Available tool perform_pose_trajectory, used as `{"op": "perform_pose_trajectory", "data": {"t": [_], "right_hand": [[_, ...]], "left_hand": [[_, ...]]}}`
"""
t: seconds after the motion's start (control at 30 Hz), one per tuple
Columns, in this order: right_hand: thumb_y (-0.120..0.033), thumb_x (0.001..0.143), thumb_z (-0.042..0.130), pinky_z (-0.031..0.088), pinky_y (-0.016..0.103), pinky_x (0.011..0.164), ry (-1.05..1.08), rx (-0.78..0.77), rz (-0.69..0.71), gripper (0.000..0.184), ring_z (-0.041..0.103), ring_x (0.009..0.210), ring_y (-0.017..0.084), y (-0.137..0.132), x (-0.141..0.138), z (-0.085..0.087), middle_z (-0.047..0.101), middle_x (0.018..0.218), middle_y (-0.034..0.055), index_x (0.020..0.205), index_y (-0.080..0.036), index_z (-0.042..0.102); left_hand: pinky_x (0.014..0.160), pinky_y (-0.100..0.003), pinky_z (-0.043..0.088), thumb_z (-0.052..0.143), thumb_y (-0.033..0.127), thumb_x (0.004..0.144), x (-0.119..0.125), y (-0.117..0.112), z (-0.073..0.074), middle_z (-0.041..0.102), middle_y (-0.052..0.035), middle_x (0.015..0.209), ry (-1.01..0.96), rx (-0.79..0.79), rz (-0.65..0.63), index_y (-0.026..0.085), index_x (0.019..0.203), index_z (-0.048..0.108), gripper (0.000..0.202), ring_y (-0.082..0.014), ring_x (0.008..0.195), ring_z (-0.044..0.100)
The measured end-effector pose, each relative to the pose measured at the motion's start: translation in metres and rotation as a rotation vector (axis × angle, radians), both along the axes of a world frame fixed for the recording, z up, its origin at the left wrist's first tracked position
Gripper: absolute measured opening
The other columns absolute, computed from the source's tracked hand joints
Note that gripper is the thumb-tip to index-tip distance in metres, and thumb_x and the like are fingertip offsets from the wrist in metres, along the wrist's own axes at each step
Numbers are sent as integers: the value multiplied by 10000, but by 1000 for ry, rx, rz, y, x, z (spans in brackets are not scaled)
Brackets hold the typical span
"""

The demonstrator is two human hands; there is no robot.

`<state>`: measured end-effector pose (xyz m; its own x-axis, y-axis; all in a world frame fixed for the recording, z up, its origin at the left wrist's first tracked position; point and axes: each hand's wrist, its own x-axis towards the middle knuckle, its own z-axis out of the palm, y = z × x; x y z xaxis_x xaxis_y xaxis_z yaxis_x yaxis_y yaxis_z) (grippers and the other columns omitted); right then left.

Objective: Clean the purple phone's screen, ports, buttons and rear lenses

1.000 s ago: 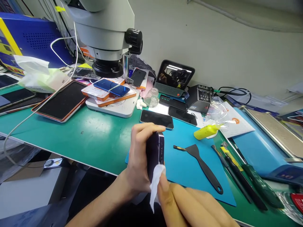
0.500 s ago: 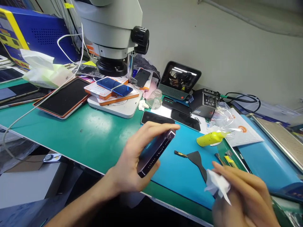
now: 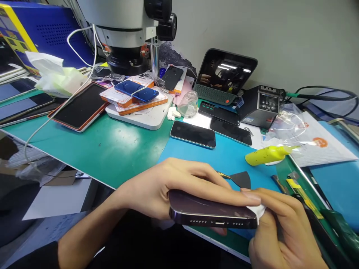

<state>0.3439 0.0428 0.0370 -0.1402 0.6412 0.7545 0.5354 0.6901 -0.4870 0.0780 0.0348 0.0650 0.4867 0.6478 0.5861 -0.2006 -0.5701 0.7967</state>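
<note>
A dark purple smartphone (image 3: 207, 209) lies nearly level above the bench's front edge, its charging-port end facing me. My left hand (image 3: 168, 183) grips it, fingers stretched over the upper face and fingertips showing beneath. At the phone's right corner, my right hand (image 3: 283, 228) pinches a crumpled white tissue (image 3: 256, 212) against the edge. Most of the tissue is hidden by fingers. Behind the hands, a black flat spatula (image 3: 241, 180) rests on the blue mat (image 3: 179, 149), partly covered. A yellow squeeze bottle (image 3: 265, 155) with a thin nozzle lies beyond my right hand.
Two dark phones (image 3: 193, 134) and a glass jar (image 3: 189, 104) lie past the mat's middle. A microscope (image 3: 126, 41) overhangs stacked boxes at the back left. A tablet (image 3: 80, 106) sits left, crossed by a white cable (image 3: 56, 112). A black control box (image 3: 259, 106) stands back right.
The phone has turned from steeply tilted to nearly level and come lower and nearer. My right hand has brought the tissue to the phone's right corner. The view has shifted slightly.
</note>
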Motion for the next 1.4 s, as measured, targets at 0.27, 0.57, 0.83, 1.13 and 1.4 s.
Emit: {"op": "perform_pose_trajectory", "data": {"t": [0.27,0.57,0.83,1.13,1.4], "right_hand": [[0,1032,634,514,342,941,10,-8,0,289,709,987,174,-2,-4,-2,783,1066,29,1077,-197,839],[-11,1024,639,526,350,930,-6,-3,-9,305,720,990,188,-3,0,-4,785,1081,32,1109,-219,846],[-37,1024,644,557,352,929,-18,-25,-38,282,734,965,194,-6,0,-4,788,1050,31,1097,-216,849],[-27,1034,638,548,347,960,-16,-38,-25,282,729,993,178,-5,1,-4,790,1074,34,1111,-203,846],[-44,1043,641,550,351,945,-25,-38,-37,266,731,978,186,-6,0,-4,795,1067,37,1102,-202,846]], "left_hand": [[1084,-373,725,862,213,1016,-3,4,-1,823,-82,1470,13,-30,12,400,1668,613,723,-287,1272,839],[1174,-415,686,893,265,1001,1,-1,4,846,-65,1432,53,-24,89,395,1641,644,700,-296,1252,844],[1127,-386,705,818,138,1037,3,-6,3,828,-115,1431,17,-60,82,340,1639,669,652,-297,1278,836],[1219,-504,665,848,306,1041,2,-5,0,828,-141,1407,-3,-58,56,314,1639,675,623,-346,1256,836],[1207,-519,670,867,555,1005,0,-5,1,839,-128,1391,51,-70,49,390,1654,651,703,-343,1240,847]]}}
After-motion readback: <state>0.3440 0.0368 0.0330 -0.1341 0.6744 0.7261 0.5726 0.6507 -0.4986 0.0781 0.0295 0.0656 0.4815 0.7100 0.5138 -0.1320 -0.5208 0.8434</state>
